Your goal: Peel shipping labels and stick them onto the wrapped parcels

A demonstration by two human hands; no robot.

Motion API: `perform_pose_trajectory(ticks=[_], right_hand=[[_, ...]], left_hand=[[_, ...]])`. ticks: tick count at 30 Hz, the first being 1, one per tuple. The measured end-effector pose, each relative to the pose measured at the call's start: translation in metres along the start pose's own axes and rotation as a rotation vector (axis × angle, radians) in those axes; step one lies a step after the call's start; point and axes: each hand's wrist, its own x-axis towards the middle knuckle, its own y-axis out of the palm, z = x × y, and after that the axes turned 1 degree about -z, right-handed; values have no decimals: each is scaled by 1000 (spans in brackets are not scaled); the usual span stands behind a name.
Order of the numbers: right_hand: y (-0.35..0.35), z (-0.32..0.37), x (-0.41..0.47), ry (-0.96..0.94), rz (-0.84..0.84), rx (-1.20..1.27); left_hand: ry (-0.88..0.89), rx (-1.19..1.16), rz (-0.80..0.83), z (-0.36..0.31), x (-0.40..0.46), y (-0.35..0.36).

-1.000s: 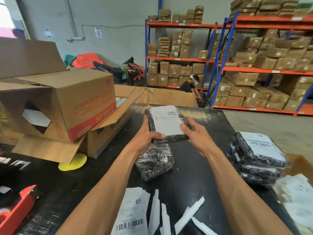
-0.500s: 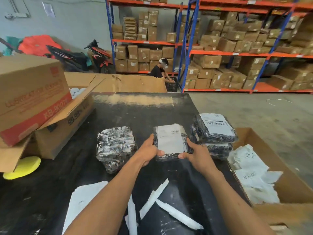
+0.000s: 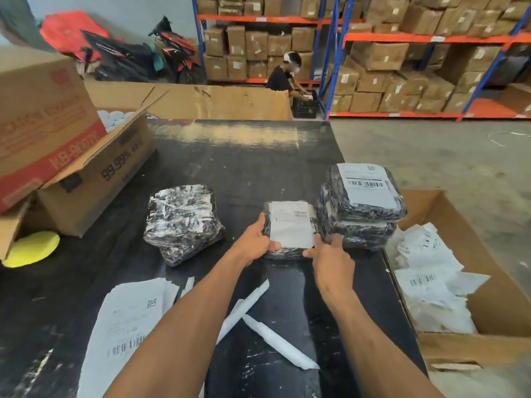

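Observation:
A black wrapped parcel with a white shipping label (image 3: 290,228) sits low over the black table (image 3: 244,156), right beside the stack of labelled parcels (image 3: 362,205). My left hand (image 3: 254,242) grips its left edge. My right hand (image 3: 330,259) holds its near right corner, fingers partly spread toward the stack. To the left lie unlabelled wrapped parcels (image 3: 184,219), one on top of another. A pile of shipping labels (image 3: 132,320) rests near the table's front left, partly under my left forearm.
Peeled backing strips (image 3: 258,317) lie between my arms. An open cardboard box with used backing paper (image 3: 431,277) stands right of the table. Open cartons (image 3: 71,156) and a yellow disc (image 3: 31,248) crowd the left. A person crouches by the far racks (image 3: 284,76).
Both hands carried the labelled parcel from the table's middle rightward, down next to the labelled stack. The view swung right with them.

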Motion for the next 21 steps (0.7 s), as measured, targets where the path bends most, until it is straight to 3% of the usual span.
perform_pose_trajectory(ticks=[9, 16, 21], right_hand=[[-13, 1, -8, -58, 105, -164], [-20, 26, -36, -169, 10, 20], [-8, 84, -60, -289, 67, 162]], left_hand=[[117, 320, -342, -1, -60, 30], [207, 354, -530, 12, -121, 3], [223, 382, -721, 21, -168, -48]])
